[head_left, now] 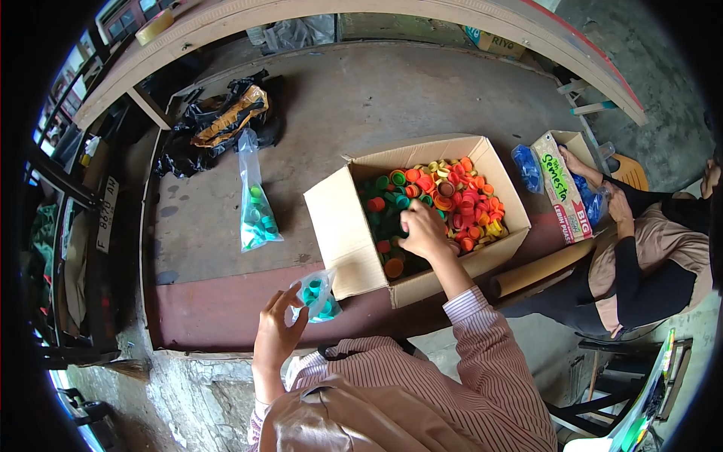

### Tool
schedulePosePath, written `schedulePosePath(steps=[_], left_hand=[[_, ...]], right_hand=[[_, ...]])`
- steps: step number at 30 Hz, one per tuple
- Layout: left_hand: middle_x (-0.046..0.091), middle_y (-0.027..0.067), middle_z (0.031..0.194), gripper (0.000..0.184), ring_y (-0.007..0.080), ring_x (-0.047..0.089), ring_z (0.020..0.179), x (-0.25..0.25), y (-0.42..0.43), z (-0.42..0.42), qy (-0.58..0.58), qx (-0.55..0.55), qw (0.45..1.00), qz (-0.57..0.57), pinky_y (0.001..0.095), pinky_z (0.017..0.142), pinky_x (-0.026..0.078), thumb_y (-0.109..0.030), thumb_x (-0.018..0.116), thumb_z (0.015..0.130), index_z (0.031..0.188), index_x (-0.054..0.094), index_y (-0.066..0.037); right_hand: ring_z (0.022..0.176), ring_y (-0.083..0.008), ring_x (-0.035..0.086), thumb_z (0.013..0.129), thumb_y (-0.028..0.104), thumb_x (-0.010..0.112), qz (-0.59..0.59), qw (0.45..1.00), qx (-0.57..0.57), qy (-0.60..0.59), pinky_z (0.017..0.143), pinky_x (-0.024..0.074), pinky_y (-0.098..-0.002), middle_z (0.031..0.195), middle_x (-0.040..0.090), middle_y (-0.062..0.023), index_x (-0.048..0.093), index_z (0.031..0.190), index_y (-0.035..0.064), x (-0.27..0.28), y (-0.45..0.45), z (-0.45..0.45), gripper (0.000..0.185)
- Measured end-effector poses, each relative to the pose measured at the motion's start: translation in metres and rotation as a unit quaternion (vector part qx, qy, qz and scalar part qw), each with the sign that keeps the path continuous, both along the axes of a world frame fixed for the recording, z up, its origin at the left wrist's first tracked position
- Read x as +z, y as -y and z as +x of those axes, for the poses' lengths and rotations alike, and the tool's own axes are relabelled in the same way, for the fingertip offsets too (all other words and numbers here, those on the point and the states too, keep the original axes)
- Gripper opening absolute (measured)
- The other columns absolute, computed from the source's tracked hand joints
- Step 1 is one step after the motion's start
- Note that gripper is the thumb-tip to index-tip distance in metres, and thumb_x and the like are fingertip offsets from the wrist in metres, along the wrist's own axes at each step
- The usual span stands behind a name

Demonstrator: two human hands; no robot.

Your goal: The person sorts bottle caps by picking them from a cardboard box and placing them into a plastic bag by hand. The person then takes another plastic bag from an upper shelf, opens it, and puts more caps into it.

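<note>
An open cardboard box (343, 233) holds a heap of plastic bottle caps (444, 200), green on the left, red, orange and yellow on the right. My right hand (424, 232) reaches into the box over the green side, fingers curled together. Whatever it may grip is hidden. At the table's front edge my left hand (280, 320) grips the rim of a clear plastic bag (320, 297), keeping its mouth spread. Teal caps lie inside that bag. Further back, a second clear bag (257, 211) with green and teal caps lies on the table.
Black and brown plastic wrapping (226, 120) lies at the back left of the table (316, 98). On the right, another person's hands (619, 203) reach into a smaller printed carton (561, 192) with blue contents. A blue bundle (527, 168) and a cardboard tube (538, 275) are nearby.
</note>
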State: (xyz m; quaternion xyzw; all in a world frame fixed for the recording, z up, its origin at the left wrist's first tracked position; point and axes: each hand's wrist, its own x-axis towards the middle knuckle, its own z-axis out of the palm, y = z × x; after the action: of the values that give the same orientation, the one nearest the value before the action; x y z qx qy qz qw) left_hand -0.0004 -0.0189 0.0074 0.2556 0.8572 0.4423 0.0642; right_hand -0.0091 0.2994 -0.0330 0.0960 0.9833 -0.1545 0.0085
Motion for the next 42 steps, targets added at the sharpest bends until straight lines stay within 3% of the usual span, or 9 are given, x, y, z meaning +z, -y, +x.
schedulePosePath(steps=[9,13,17,23,26,30,33,36,42], left_hand=[[0.060,0.0111,0.081,0.042,0.0228,0.060,0.077,0.001,-0.003,0.000,0.000,0.003,1.000,-0.011,0.0321,0.074,0.048,0.004,0.062,0.072,0.113,0.056,0.001],[0.059,0.0111,0.081,0.041,0.0237,0.060,0.075,0.002,-0.002,0.000,-0.002,0.010,1.000,-0.011,0.0328,0.072,0.048,0.004,0.063,0.072,0.113,0.056,0.000],[0.059,0.0110,0.081,0.041,0.0237,0.060,0.075,-0.002,-0.003,0.000,-0.002,0.004,1.000,-0.002,0.0328,0.072,0.048,0.004,0.062,0.072,0.113,0.056,0.000],[0.059,0.0106,0.081,0.041,0.0238,0.060,0.075,-0.003,-0.003,0.001,0.001,0.005,1.000,-0.003,0.0328,0.073,0.048,0.004,0.062,0.072,0.113,0.056,0.000],[0.059,0.0105,0.081,0.041,0.0239,0.060,0.075,-0.003,-0.002,0.002,0.003,0.012,1.000,0.001,0.0325,0.073,0.048,0.004,0.062,0.072,0.113,0.056,0.000],[0.060,0.0110,0.080,0.041,0.0218,0.061,0.076,0.003,-0.004,0.003,0.029,0.020,0.999,0.021,0.0316,0.073,0.048,0.005,0.062,0.072,0.113,0.056,0.001],[0.060,0.0114,0.080,0.041,0.0204,0.061,0.076,0.008,-0.008,0.004,0.048,0.023,0.998,0.033,0.0307,0.073,0.048,0.005,0.061,0.072,0.113,0.057,0.002],[0.060,0.0115,0.080,0.041,0.0200,0.061,0.076,0.006,-0.006,0.004,0.049,0.026,0.998,0.032,0.0300,0.074,0.048,0.006,0.061,0.072,0.112,0.057,0.003],[0.061,0.0110,0.079,0.041,0.0201,0.061,0.075,0.006,-0.007,0.003,0.039,0.021,0.999,0.027,0.0297,0.073,0.048,0.007,0.061,0.071,0.112,0.057,0.003]], right_hand=[[0.097,-0.0288,0.054,0.065,0.000,0.058,0.115,0.987,0.105,0.038,0.082,0.0432,-0.0367,0.100,0.057,-0.0152,0.065,0.080,-0.0006,-0.055,0.020,-0.030,0.017],[0.082,-0.0293,0.062,0.076,0.012,0.061,-0.237,0.969,0.055,-0.048,0.067,0.0479,-0.0349,0.089,0.061,-0.0185,0.064,0.090,-0.0038,-0.048,0.001,-0.021,0.021],[0.066,-0.0049,0.046,0.086,0.024,0.060,-0.645,0.762,-0.045,0.039,0.058,0.0356,-0.0183,0.073,0.052,0.0054,0.062,0.100,0.0006,-0.037,-0.016,-0.002,0.027],[0.066,0.0000,0.039,0.086,0.024,0.061,-0.745,0.666,-0.033,-0.003,0.056,0.0303,-0.0161,0.071,0.048,0.0075,0.062,0.096,0.0032,-0.025,-0.010,0.009,0.023],[0.066,-0.0009,0.043,0.084,0.022,0.064,-0.551,0.833,-0.024,-0.053,0.056,0.0360,-0.0191,0.072,0.051,0.0060,0.064,0.085,0.0037,-0.002,0.016,0.015,0.019],[0.065,-0.0201,0.054,0.071,0.016,0.072,-0.321,0.902,0.177,-0.229,0.056,0.0406,-0.0300,0.071,0.053,-0.0073,0.063,0.076,0.0021,0.046,0.099,0.028,0.017],[0.078,-0.0212,0.054,0.073,0.026,0.069,-0.141,0.958,0.214,-0.128,0.070,0.0388,-0.0350,0.077,0.053,-0.0062,0.065,0.078,0.0056,0.038,0.137,0.032,0.021],[0.082,-0.0209,0.052,0.074,0.030,0.067,-0.063,0.965,0.223,-0.122,0.075,0.0359,-0.0348,0.080,0.052,-0.0060,0.065,0.080,0.0062,0.037,0.139,0.036,0.024],[0.067,-0.0266,0.059,0.073,0.012,0.063,-0.210,0.966,0.065,-0.135,0.060,0.0467,-0.0373,0.075,0.058,-0.0093,0.065,0.081,0.0093,0.030,0.036,0.008,0.009]])
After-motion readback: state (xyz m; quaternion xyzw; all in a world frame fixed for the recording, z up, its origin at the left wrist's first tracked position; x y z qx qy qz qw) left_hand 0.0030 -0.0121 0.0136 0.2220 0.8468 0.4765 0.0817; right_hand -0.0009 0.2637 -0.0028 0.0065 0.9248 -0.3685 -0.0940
